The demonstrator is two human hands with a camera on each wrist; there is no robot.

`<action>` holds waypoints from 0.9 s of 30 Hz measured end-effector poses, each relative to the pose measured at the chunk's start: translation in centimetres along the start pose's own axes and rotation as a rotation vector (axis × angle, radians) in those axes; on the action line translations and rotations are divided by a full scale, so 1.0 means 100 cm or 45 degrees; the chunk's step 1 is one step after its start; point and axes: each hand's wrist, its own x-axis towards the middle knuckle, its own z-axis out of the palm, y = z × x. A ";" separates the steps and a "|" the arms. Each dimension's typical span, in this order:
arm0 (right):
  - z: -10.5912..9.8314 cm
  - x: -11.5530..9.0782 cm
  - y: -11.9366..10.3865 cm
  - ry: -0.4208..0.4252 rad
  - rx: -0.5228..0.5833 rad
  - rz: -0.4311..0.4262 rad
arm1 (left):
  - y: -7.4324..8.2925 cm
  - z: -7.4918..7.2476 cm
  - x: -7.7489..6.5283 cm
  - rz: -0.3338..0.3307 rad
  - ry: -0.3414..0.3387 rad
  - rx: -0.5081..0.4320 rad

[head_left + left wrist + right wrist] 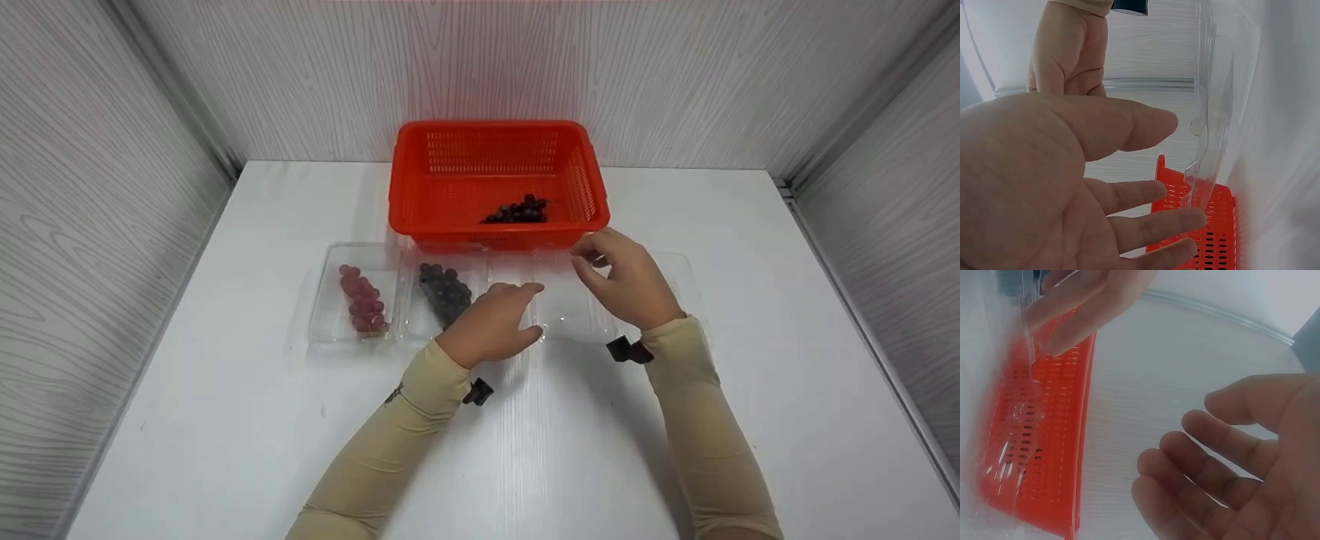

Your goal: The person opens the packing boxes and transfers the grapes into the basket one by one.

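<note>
My left hand (pixel 491 324) hovers over the clear plastic containers, fingers and thumb spread apart with nothing between them. Partly behind it lies a bunch of dark grapes (pixel 444 291) in one clear container (pixel 416 322). To the left, a second clear container (pixel 324 304) holds a bunch of red grapes (pixel 362 298). My right hand (pixel 626 277) is near the front right corner of the red basket (pixel 401 187), its fingers loosely bent and holding nothing. Below it stands another clear container (pixel 562 307) without fruit. Inside the basket sits a bunch of dark grapes (pixel 521 210).
The basket stands behind the row of containers, close to the back wall (pixel 495 67). Another clear container (pixel 679 274) at the right end is partly covered by my right hand. White tabletop (pixel 225 420) extends around them, with side panels at left and right.
</note>
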 end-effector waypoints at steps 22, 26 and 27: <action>0.001 -0.001 0.000 -0.077 -0.017 0.022 | -0.001 -0.003 -0.006 0.164 -0.008 0.127; 0.001 -0.001 -0.001 -0.077 -0.029 -0.004 | -0.013 -0.027 -0.023 0.103 0.131 0.085; 0.001 -0.001 -0.001 -0.081 -0.028 -0.009 | -0.018 -0.033 -0.027 0.065 0.169 0.088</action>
